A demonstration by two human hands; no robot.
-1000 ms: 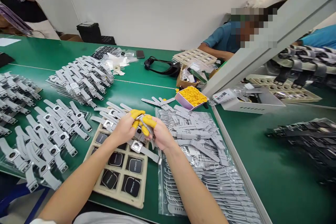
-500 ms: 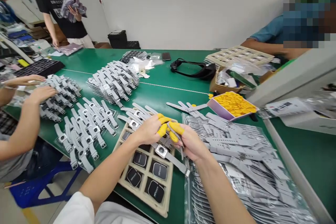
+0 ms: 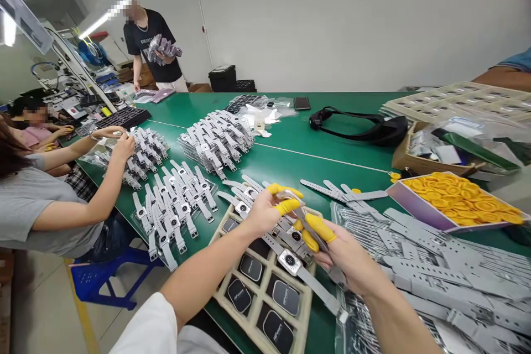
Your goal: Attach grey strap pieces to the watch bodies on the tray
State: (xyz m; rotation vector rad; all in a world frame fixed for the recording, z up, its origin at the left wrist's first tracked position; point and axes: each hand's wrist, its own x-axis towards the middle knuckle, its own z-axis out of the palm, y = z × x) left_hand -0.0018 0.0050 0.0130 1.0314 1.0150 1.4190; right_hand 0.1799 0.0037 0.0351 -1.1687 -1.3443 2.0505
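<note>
Swinging further left since half a second ago, the view now takes in more of the seated workers, while both hands have drifted right and slightly apart over the tray. Across the green table (image 3: 290, 146) lie rows of finished grey watches (image 3: 215, 135), a clear bag of loose grey straps (image 3: 448, 276) at right, and a cream tray (image 3: 226, 301) of black watch bodies directly below the hands. A shallow box of yellow finger cots (image 3: 456, 199) sits near the straps. The left hand (image 3: 265, 213), its fingertips capped in yellow, pinches a watch body (image 3: 288, 195); the right hand (image 3: 348, 257), also capped, is closed on a grey strap (image 3: 309, 227) that meets that body, held just above the tray. At far left, a seated person's hand (image 3: 124, 146) rests on another pile of watches (image 3: 143, 149).
</note>
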